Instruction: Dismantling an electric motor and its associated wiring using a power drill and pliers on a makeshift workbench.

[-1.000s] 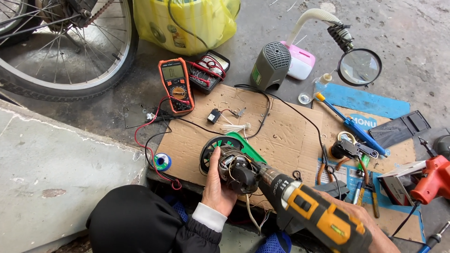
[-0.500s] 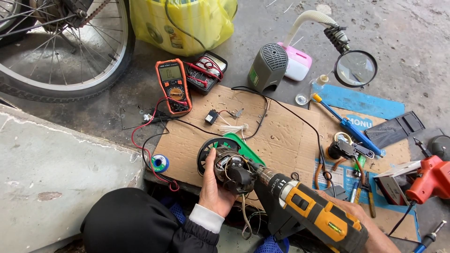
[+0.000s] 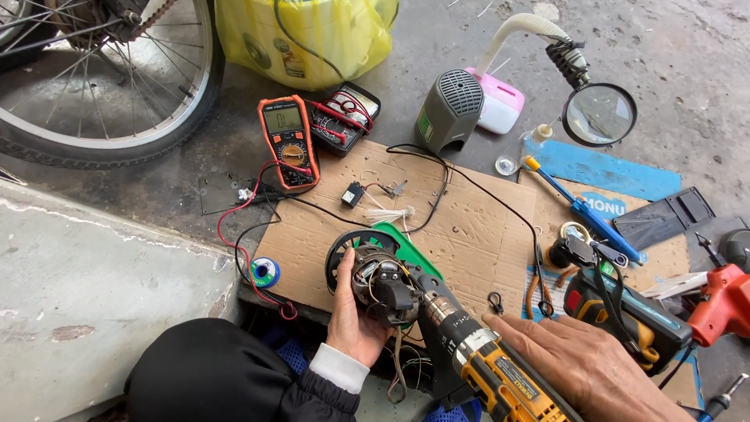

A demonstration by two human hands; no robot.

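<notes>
My left hand [image 3: 349, 314] cups a small electric motor [image 3: 380, 281] with copper windings and loose wires, held just above the front edge of a cardboard sheet [image 3: 469, 227]. My right hand [image 3: 582, 367] grips a yellow and black cordless drill [image 3: 500, 373], index finger stretched along its body. The drill's chuck [image 3: 437, 309] points up-left and its tip meets the motor's housing. A black round fan guard [image 3: 344, 244] and a green plastic piece [image 3: 406, 246] lie behind the motor.
An orange multimeter [image 3: 286, 142] with red and black leads, a solder spool [image 3: 265, 273], a grey fume fan [image 3: 451, 111], a magnifier lamp [image 3: 598, 114], a blue tool [image 3: 586, 211], a second drill [image 3: 625, 316] and a red tool [image 3: 723, 303] lie around. A bicycle wheel [image 3: 101, 86] and a yellow bag [image 3: 305, 35] stand behind.
The view has shifted slightly. Both hands stay on the motor and drill, with the drill tip still against the motor; the motor has turned a little in my left hand.
</notes>
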